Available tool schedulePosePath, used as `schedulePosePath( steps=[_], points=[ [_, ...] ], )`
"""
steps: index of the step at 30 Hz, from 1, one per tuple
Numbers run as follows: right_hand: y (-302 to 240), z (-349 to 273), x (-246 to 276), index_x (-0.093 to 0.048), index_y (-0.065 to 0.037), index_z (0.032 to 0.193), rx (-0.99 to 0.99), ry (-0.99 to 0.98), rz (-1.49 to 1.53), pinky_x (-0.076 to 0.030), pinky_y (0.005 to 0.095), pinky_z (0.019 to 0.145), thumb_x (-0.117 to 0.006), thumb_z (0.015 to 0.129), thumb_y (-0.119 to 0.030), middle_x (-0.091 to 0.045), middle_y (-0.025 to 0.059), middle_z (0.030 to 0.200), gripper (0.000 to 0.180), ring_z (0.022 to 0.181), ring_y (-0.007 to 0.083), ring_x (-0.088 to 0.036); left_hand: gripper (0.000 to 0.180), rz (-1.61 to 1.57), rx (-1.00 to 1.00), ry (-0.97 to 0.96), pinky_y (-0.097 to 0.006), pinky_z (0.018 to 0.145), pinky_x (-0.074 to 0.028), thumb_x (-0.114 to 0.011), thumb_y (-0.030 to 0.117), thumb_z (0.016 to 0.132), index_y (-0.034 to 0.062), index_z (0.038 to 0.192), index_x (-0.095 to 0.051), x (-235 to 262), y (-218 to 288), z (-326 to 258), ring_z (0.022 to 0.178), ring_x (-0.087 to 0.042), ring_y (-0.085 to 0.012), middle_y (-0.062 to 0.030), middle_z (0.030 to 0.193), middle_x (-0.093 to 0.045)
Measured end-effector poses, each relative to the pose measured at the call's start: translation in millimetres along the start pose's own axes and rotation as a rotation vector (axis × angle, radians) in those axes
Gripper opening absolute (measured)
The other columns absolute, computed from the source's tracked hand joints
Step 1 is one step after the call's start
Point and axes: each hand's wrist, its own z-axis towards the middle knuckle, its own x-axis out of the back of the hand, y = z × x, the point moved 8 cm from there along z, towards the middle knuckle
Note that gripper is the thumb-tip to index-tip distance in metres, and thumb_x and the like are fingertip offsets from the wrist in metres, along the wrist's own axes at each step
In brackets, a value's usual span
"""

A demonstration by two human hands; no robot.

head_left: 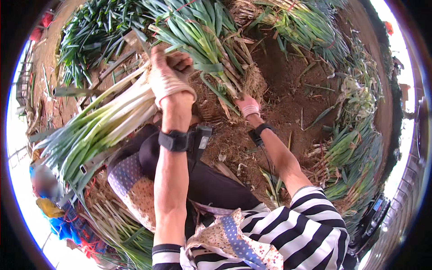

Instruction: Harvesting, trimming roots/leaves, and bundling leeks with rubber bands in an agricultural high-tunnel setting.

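The root end of a leek sheaf (207,49) is met by the right hand (247,106), gloved in pink; whether its fingers are closed there cannot be told. Left of the sheaf, a paler bunch (103,123) is spread beside metal bars (111,68) — its upper end is overlapped by the left hand (172,74), also gloved, with fingers curled, its hold likewise unclear. Right of the sheaf, soil (288,83) is exposed, and a heap (299,27) of leeks is seen.
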Motion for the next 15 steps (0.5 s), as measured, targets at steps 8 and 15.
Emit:
schedulePosePath(
  steps=[8,15],
  points=[
    [-33.3,40.3,-34.9,-0.051,-0.011,0.119,0.014,0.217,-0.464,-0.045,0.0405,0.087,-0.065,0.074,-0.038,-0.05,0.0145,0.12,0.055,0.115,0.0314,-0.045,0.036,-0.031,0.09,0.054,-0.034,0.053,-0.047,-0.055,0.036,0.087,0.0065,0.067,-0.048,-1.8,-5.5,9.4,0.055,-0.056,-0.0241,-0.0127,0.063,-0.058],
    [-54.3,39.4,-35.1,-0.056,-0.011,0.112,0.034,0.145,-0.561,-0.051,0.0421,0.071,-0.06,0.081,-0.037,-0.063,0.0108,0.095,0.041,0.086,0.0281,-0.062,0.035,0.005,0.12,0.043,-0.035,0.054,-0.047,-0.053,0.035,0.088,0.005,0.071,-0.051,8.2,-4.2,13.6,0.057,-0.055,-0.0248,-0.0128,0.066,-0.058]
  ],
)
